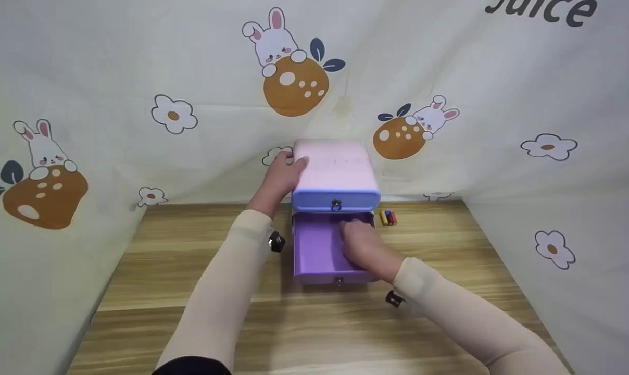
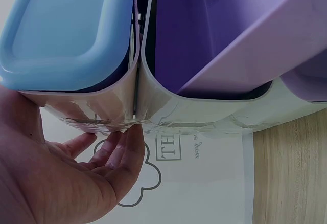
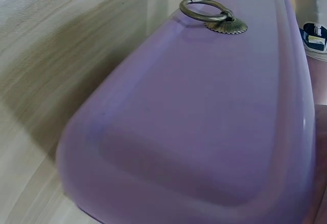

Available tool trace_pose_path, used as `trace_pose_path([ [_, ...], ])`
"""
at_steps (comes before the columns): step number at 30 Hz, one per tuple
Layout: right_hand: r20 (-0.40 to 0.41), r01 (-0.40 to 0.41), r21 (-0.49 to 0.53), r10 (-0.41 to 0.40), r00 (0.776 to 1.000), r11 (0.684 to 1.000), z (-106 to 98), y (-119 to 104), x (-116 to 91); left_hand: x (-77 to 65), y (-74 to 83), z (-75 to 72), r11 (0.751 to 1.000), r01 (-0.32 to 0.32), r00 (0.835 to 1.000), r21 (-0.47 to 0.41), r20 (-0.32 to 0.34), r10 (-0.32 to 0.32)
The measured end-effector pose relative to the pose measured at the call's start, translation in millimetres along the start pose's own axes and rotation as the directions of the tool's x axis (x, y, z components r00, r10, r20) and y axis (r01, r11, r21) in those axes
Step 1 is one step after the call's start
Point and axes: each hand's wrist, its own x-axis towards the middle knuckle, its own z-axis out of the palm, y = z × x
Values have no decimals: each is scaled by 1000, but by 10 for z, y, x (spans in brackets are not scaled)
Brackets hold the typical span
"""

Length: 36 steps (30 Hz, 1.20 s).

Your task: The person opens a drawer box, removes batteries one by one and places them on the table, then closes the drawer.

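Observation:
A small drawer unit (image 1: 335, 161) stands against the back cloth, with a pink top and a closed blue drawer (image 1: 314, 202) above. Below it, a purple drawer (image 1: 317, 250) is pulled out toward me. My left hand (image 1: 285, 174) rests on the unit's upper left side, thumb over the top edge; in the left wrist view its fingers (image 2: 130, 155) touch the side wall. My right hand (image 1: 366, 247) reaches over the purple drawer's right wall into its inside. Its fingertips are partly hidden, and I cannot tell whether they hold anything. A metal ring pull (image 3: 204, 10) hangs on the purple front.
Several small coloured sticks (image 1: 389, 217), yellow, blue and red, lie on the wooden table (image 1: 200, 260) right of the unit. White cloth (image 1: 205, 62) printed with rabbits and flowers encloses the back and sides.

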Motion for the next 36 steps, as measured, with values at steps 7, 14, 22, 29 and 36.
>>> trace_pose_path([
  [7,-19,32,35,-31,999,999,53,39,3,-1,17,11,1000,6,1000,11,-7,-6],
  [14,0,31,43,-31,1000,999,55,24,-2,-2,19,12,999,-12,1000,38,-16,12],
  [22,2,54,71,-54,999,996,43,31,-7,-2,9,9,999,-21,1000,37,-22,22],
  [29,-18,159,126,-158,987,979,9,82,-32,-1,6,15,1000,-13,1000,26,-16,13],
  [36,27,153,181,-161,987,972,-59,114,-50,0,5,10,1000,-6,1000,31,-14,6],
])
